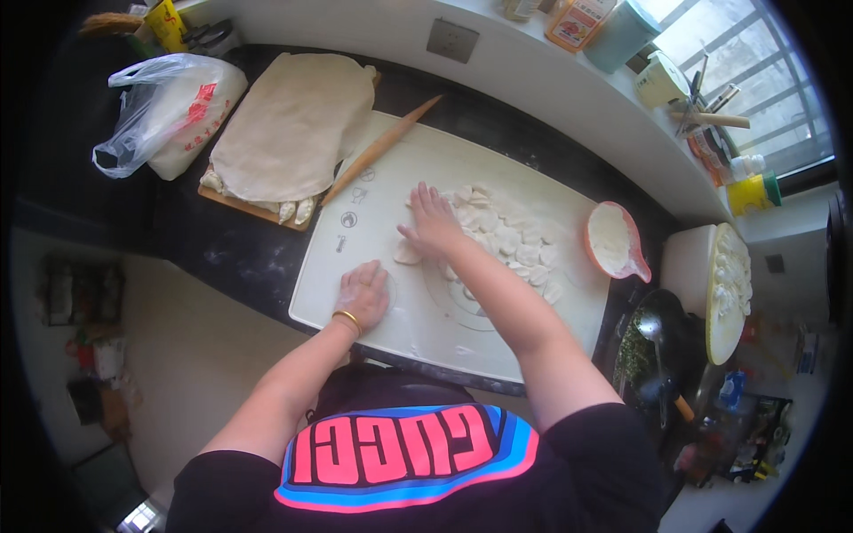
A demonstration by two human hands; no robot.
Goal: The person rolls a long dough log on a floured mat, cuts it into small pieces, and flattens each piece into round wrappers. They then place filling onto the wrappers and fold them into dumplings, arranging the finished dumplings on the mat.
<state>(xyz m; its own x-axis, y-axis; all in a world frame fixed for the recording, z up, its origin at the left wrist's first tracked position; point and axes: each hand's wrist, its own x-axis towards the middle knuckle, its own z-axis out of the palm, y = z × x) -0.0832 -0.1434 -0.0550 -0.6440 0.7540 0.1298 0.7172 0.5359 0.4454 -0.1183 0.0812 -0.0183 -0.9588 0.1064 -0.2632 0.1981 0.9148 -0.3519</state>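
Observation:
Palm down on the white dough mat [324, 289], my left hand [364, 293] lies flat near the front edge, floured, with a gold bangle at the wrist. Whatever may lie under its palm is hidden. My right hand [433, 222] reaches farther in, its fingers stretched out and slightly spread, at the left border of many small flattened dough pieces [508, 238]. One loose dough piece [407, 253] sits just below its thumb. A tapered wooden rolling pin [382, 149] rests across the mat's far left edge.
Left of the mat, a dough-coloured sheet [289, 124] covers dumplings [304, 211] on a wooden board. A plastic bag of flour [182, 115] stands beyond it. On the right are a pink bowl of flour [610, 238], a pan of chopped greens [635, 355] with a spoon, and a yellow-rimmed tray [724, 333] of dumplings.

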